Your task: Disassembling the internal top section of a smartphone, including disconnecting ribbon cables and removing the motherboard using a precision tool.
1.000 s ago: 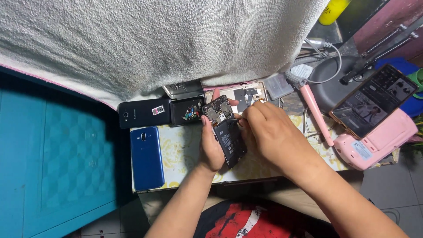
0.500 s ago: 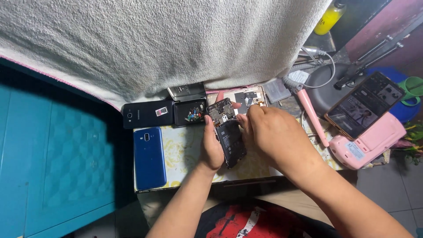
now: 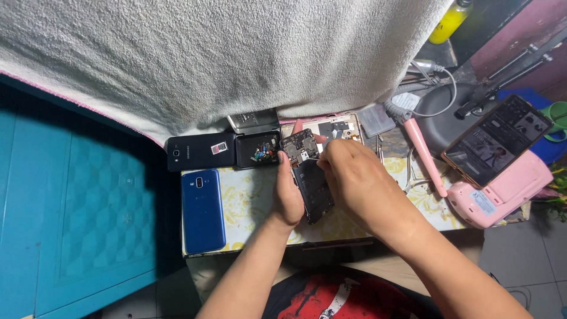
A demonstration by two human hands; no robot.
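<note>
Hands grip opened phone [image 3: 310,177]: left hand [image 3: 287,195] cradles, right hand [image 3: 354,177] seemingly pinches its top.

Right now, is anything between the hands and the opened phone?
Nothing visible. The left hand grips the opened phone by its edge, and the right hand has its fingertips at the phone's upper, exposed part. The blue phone lies apart, to the side.
</note>
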